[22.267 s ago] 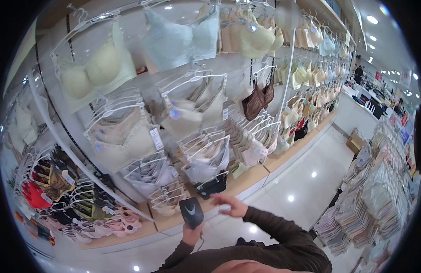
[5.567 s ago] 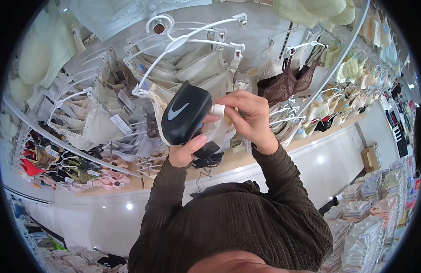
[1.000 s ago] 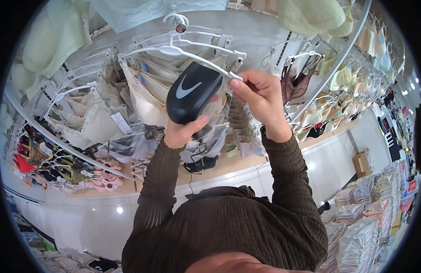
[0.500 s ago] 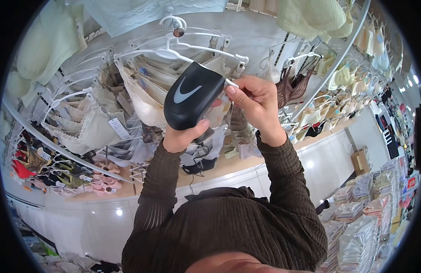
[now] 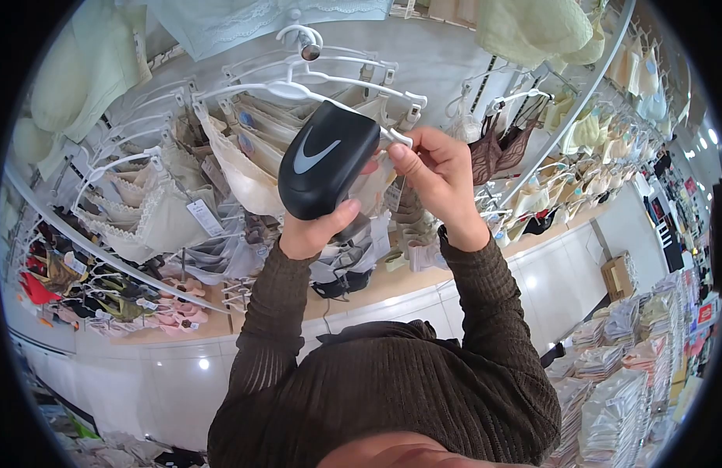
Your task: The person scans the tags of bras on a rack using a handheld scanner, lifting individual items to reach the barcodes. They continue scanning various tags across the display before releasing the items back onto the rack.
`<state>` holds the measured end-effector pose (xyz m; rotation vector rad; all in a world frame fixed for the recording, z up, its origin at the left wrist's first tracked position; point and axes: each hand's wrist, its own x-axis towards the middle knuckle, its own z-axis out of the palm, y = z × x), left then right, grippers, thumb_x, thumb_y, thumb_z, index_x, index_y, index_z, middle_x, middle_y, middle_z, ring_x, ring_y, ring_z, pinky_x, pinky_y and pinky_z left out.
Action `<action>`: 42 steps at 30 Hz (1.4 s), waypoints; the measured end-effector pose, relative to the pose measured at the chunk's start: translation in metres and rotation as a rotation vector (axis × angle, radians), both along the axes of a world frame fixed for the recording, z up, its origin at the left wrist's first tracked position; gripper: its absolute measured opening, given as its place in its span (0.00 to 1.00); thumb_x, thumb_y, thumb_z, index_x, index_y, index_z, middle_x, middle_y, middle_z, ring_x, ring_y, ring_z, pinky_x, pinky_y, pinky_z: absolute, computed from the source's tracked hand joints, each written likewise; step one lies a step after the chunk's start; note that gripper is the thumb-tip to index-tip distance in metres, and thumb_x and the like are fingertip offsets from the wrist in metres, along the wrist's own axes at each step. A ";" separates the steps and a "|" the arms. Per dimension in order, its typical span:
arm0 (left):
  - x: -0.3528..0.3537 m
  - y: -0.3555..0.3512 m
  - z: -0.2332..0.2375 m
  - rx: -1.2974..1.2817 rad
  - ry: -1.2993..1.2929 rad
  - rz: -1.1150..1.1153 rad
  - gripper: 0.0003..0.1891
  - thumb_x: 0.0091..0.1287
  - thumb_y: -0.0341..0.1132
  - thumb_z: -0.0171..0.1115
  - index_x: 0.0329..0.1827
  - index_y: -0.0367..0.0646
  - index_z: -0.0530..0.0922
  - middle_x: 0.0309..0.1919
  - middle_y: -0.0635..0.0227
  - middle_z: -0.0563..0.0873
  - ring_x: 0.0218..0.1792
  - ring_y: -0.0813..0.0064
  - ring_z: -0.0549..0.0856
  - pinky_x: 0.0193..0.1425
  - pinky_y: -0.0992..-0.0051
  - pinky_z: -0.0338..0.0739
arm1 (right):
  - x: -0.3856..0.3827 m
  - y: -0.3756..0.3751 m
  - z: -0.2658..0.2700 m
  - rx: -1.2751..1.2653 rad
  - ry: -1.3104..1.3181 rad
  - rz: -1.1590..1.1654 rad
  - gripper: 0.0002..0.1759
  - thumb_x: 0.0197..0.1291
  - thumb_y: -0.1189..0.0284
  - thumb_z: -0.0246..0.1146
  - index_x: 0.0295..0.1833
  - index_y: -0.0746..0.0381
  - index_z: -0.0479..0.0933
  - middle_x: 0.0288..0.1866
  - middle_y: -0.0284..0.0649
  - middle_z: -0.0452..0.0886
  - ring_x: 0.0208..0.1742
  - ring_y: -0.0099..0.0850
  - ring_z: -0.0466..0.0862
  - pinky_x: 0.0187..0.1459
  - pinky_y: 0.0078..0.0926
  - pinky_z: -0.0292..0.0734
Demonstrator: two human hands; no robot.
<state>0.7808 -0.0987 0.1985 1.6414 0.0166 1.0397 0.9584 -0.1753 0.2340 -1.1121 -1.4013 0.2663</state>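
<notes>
My left hand (image 5: 312, 232) grips a black handheld scanner (image 5: 325, 158) with a grey curved mark, raised in front of a rack of beige bras. Its cord (image 5: 327, 312) hangs down toward my chest. My right hand (image 5: 434, 173) pinches the end of a white plastic hanger (image 5: 298, 90) and a small tag right beside the scanner's head. The hanger carries a beige bra (image 5: 244, 168) at the front of a packed row. The tag itself is mostly hidden behind the scanner and my fingers.
The wall is full of bras on white hangers: pale green (image 5: 72, 70) at upper left, cream lace (image 5: 154, 218) at left, brown lace (image 5: 494, 148) at right, red and dark ones (image 5: 56, 285) lower left. A wooden ledge (image 5: 392, 285) runs below. Racks of packaged garments (image 5: 634, 366) stand at right.
Over the last second the scanner has tipped slightly and stays at the hanger's end. Much earlier, both hands were low near the ledge, away from the rack.
</notes>
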 end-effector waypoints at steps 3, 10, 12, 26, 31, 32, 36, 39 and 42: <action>-0.005 0.004 -0.010 -0.035 -0.025 -0.003 0.23 0.56 0.36 0.59 0.53 0.31 0.78 0.67 0.46 0.70 0.68 0.55 0.70 0.75 0.56 0.56 | 0.003 0.000 -0.002 -0.037 0.116 0.035 0.09 0.63 0.71 0.67 0.38 0.67 0.80 0.25 0.28 0.77 0.27 0.14 0.73 0.27 0.14 0.67; -0.046 0.011 -0.040 -0.008 -0.231 0.267 0.15 0.52 0.36 0.59 0.39 0.34 0.76 0.61 0.40 0.74 0.64 0.51 0.73 0.73 0.52 0.59 | 0.026 0.002 -0.034 0.072 0.217 0.124 0.08 0.65 0.76 0.63 0.46 0.69 0.80 0.46 0.37 0.80 0.43 0.19 0.79 0.41 0.16 0.76; -0.061 0.016 -0.050 -0.049 -0.224 0.349 0.15 0.53 0.36 0.59 0.39 0.34 0.76 0.59 0.42 0.75 0.61 0.54 0.75 0.72 0.53 0.62 | 0.031 0.000 -0.052 0.047 0.254 0.135 0.11 0.64 0.77 0.62 0.51 0.68 0.80 0.53 0.40 0.80 0.50 0.23 0.80 0.46 0.19 0.77; -0.093 0.046 -0.093 -0.284 -0.255 0.569 0.18 0.57 0.31 0.61 0.51 0.36 0.77 0.56 0.61 0.78 0.53 0.71 0.75 0.62 0.72 0.64 | 0.037 0.010 -0.098 0.038 -0.033 -0.101 0.26 0.58 0.67 0.68 0.61 0.64 0.74 0.58 0.43 0.78 0.53 0.30 0.76 0.47 0.24 0.71; -0.092 0.048 -0.094 -0.241 -0.290 0.602 0.19 0.56 0.31 0.61 0.52 0.36 0.76 0.49 0.65 0.80 0.51 0.73 0.76 0.60 0.73 0.65 | 0.050 0.028 -0.131 -0.112 0.275 0.100 0.31 0.61 0.66 0.67 0.66 0.66 0.67 0.54 0.42 0.77 0.51 0.25 0.76 0.48 0.22 0.72; -0.094 0.048 -0.093 -0.241 -0.267 0.624 0.19 0.56 0.31 0.61 0.52 0.36 0.77 0.46 0.67 0.80 0.50 0.73 0.76 0.60 0.73 0.65 | 0.052 0.030 -0.136 -0.130 0.353 0.116 0.32 0.61 0.65 0.67 0.66 0.67 0.66 0.54 0.41 0.78 0.51 0.25 0.77 0.49 0.22 0.72; -0.097 0.056 -0.114 -0.361 -0.281 0.567 0.17 0.56 0.31 0.61 0.49 0.37 0.77 0.44 0.68 0.80 0.48 0.74 0.76 0.58 0.74 0.66 | 0.060 0.031 -0.150 -0.330 0.539 0.192 0.34 0.60 0.63 0.69 0.65 0.68 0.66 0.52 0.38 0.79 0.51 0.24 0.78 0.52 0.23 0.72; -0.099 0.056 -0.124 -0.439 -0.239 0.505 0.19 0.55 0.28 0.61 0.52 0.38 0.76 0.47 0.66 0.81 0.53 0.71 0.79 0.62 0.69 0.68 | 0.055 0.028 -0.150 -0.363 0.601 0.308 0.33 0.58 0.62 0.69 0.64 0.68 0.68 0.51 0.36 0.80 0.50 0.22 0.78 0.53 0.22 0.72; -0.095 0.047 -0.119 -0.417 -0.230 0.562 0.13 0.56 0.31 0.62 0.44 0.39 0.77 0.40 0.70 0.79 0.44 0.75 0.76 0.52 0.74 0.67 | 0.054 0.027 -0.159 -0.343 0.737 0.369 0.32 0.57 0.67 0.70 0.64 0.68 0.68 0.51 0.36 0.80 0.50 0.23 0.79 0.53 0.22 0.73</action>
